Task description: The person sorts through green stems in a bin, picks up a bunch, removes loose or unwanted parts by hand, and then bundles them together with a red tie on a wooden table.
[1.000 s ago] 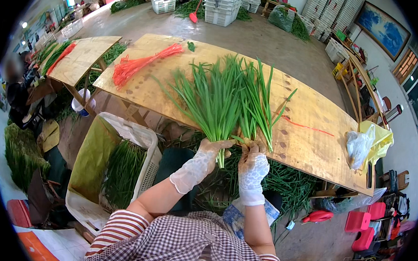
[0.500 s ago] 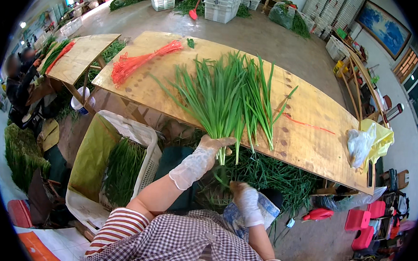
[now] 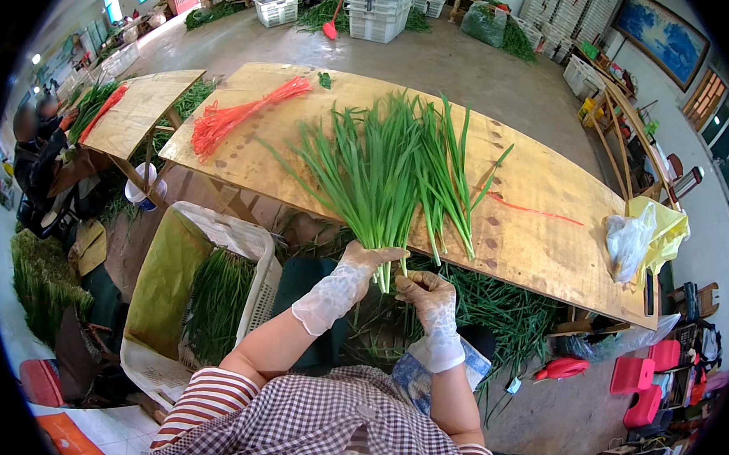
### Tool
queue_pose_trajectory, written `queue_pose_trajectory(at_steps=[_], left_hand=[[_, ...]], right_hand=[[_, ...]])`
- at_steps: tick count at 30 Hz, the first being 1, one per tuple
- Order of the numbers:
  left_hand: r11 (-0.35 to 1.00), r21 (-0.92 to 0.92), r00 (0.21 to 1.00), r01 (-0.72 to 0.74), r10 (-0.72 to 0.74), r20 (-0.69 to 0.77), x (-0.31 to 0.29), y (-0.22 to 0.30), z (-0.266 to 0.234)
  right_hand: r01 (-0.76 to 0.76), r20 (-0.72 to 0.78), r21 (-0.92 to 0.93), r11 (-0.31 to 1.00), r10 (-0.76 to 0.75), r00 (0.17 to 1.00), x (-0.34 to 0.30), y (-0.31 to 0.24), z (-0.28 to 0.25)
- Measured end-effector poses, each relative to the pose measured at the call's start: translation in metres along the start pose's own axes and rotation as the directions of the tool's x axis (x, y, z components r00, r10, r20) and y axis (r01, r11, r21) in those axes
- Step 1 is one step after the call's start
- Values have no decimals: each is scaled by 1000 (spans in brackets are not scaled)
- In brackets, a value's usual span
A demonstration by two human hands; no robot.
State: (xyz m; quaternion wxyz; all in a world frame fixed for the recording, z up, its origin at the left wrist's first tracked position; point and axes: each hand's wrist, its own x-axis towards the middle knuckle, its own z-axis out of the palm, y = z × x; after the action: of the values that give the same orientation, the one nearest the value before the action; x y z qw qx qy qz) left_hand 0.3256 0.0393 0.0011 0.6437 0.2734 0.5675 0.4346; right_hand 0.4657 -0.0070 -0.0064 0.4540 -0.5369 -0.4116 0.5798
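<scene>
A bunch of garlic chives [image 3: 371, 174] lies over the near edge of the wooden table [image 3: 539, 195], its leaves fanning away from me. My left hand [image 3: 366, 269], in a thin pale glove, is closed around the bunch near its white stem ends. Just to the right, my gloved right hand [image 3: 431, 301] pinches at a stem at the bottom of the bunch, its fingertips partly hiding it. A smaller lot of loose chives [image 3: 453, 183] rests beside the bunch. Red ties [image 3: 238, 118] lie heaped at the table's left, and a single red tie [image 3: 538, 210] lies to the right.
A white crate [image 3: 260, 259] holding more chives stands at my left. Loose green leaves [image 3: 500, 317] cover the floor under the table. Plastic bags [image 3: 632, 241] sit at the table's right end. Two people [image 3: 34, 152] sit at another table far left.
My right hand has risen from below the table edge to the stem ends beside my left hand. The green strand beneath it has gone from sight. My left hand still grips the bunch.
</scene>
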Motion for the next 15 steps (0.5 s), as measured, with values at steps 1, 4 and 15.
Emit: queue_pose_trajectory(at_steps=[1, 4, 15], left_hand=[[1000, -20, 1000, -6, 7, 13, 3, -3, -1], [998, -63, 1000, -4, 5, 15, 9, -11, -3], [992, -76, 995, -99, 99, -2, 6, -12, -3]], right_hand=[[-25, 17, 70, 997, 24, 1000, 2, 2, -1], [-72, 39, 230, 970, 65, 997, 5, 5, -2], [-89, -26, 243, 966, 99, 995, 15, -3, 5]])
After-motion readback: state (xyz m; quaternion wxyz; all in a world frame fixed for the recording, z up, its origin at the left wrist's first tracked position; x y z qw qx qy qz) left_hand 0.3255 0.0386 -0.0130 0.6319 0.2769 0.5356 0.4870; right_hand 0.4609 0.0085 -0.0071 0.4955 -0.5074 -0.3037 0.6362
